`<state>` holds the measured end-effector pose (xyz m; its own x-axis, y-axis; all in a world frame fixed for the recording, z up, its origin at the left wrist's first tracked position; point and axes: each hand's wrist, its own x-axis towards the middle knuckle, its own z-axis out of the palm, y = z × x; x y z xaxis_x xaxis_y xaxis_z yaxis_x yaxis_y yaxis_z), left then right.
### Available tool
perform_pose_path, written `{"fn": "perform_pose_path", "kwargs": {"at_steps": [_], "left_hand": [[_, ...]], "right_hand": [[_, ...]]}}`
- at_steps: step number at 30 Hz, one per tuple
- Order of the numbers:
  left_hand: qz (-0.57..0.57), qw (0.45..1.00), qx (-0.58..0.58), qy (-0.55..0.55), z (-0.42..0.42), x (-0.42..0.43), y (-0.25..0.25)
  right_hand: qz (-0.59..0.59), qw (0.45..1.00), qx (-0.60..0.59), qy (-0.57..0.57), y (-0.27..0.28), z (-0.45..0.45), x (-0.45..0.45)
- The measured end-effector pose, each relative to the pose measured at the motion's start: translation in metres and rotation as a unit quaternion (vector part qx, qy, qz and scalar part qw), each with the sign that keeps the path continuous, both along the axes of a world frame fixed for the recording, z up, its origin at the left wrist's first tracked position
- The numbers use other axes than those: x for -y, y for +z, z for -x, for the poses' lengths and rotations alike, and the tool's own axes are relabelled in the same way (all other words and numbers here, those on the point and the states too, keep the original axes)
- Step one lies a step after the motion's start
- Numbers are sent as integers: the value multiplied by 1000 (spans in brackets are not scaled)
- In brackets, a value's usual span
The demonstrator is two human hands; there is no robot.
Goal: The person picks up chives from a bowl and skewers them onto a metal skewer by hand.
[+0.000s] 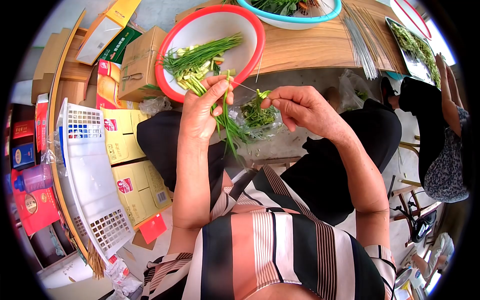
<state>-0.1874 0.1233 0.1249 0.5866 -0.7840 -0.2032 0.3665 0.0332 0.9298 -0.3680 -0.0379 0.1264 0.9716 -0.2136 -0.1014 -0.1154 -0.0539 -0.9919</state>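
My left hand [202, 112] is closed around several long green chives [231, 131], their leafy ends hanging down below the fingers. A thin metal skewer [246, 87] runs from the left fingers toward my right hand [307, 110]. The right thumb and forefinger pinch a folded chive [263, 95] at the skewer's tip. Just beyond my left hand stands a red-rimmed white basin [162, 47], with a bundle of chives [205, 54] on top of cut pale-green vegetable pieces [192, 75]. Below the hands, a clear plastic bag [272, 129] holds green scraps [260, 112].
On the wooden table [295, 47] are a blue-rimmed basin [285, 19] of greens, loose metal skewers [361, 47] and a tray of greens [412, 45]. Cardboard boxes [142, 60] and a white plastic basket [90, 165] stand at left. Another person's hands [446, 77] are at right.
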Motion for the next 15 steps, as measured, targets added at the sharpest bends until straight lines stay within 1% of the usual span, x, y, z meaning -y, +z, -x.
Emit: {"fn": "perform_pose_path", "kwargs": {"at_steps": [5, 15], "left_hand": [[-10, 999, 30, 1, -1, 0, 0], [-25, 999, 15, -22, -4, -1, 3]], "right_hand": [[12, 1000, -4, -1, 1, 0, 0], [15, 1000, -3, 9, 0, 1, 1]]}}
